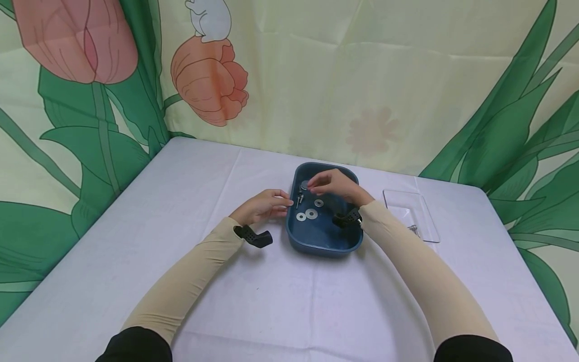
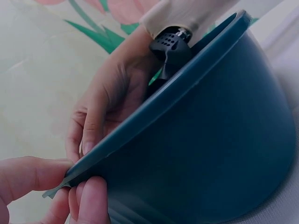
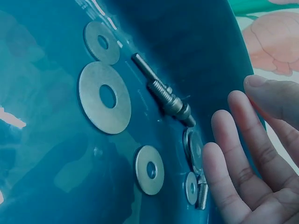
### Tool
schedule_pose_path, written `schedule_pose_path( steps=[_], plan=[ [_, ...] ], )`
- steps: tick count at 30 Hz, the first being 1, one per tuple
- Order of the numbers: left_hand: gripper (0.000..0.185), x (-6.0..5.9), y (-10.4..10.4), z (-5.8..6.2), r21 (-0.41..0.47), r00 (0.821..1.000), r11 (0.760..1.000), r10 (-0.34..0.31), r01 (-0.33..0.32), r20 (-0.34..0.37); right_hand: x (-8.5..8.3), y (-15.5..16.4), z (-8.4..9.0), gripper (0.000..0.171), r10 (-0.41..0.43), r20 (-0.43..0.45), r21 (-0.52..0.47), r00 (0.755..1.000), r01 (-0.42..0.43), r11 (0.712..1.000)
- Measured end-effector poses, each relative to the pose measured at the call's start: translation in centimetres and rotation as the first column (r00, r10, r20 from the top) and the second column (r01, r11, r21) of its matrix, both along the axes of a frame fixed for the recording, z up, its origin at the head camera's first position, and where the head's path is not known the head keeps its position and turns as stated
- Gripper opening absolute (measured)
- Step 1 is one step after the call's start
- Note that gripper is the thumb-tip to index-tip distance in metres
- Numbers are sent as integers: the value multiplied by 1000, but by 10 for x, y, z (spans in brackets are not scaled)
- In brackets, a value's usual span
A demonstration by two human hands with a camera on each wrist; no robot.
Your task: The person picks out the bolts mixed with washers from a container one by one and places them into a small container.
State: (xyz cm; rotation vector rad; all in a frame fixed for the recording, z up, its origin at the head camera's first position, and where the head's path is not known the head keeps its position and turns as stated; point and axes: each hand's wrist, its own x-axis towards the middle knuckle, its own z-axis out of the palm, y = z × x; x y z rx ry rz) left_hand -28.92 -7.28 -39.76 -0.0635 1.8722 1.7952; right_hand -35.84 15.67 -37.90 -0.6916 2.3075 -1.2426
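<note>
A dark blue plastic bin [image 1: 318,235] stands on the table in front of me. At its left edge my left hand [image 1: 267,205] pinches the rim [image 2: 154,112], with fingers on both sides of it in the left wrist view. Over the bin's far end hovers my right hand [image 1: 336,186], its fingers [image 3: 247,168] loosely bent and nothing seen between them. Beneath and beside those fingers lie metal bolts [image 3: 170,103] and several flat washers, among them a large washer [image 3: 91,109] and a smaller washer [image 3: 141,170].
To the right of the bin sits a clear shallow tray [image 1: 422,216] with a small metal piece [image 1: 413,229] in it. A white cloth covers the table [image 1: 253,306]. Behind it hangs a flower-printed curtain [image 1: 316,75].
</note>
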Motion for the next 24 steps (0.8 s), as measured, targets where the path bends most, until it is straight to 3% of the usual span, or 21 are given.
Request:
schedule_pose_path(
  steps=[24],
  plan=[
    [12, -1, 0, -1, 28, 1000, 1000, -9, 9, -3, -8, -18, 0, 26, 37, -54, 37, 998, -35, 999]
  ],
)
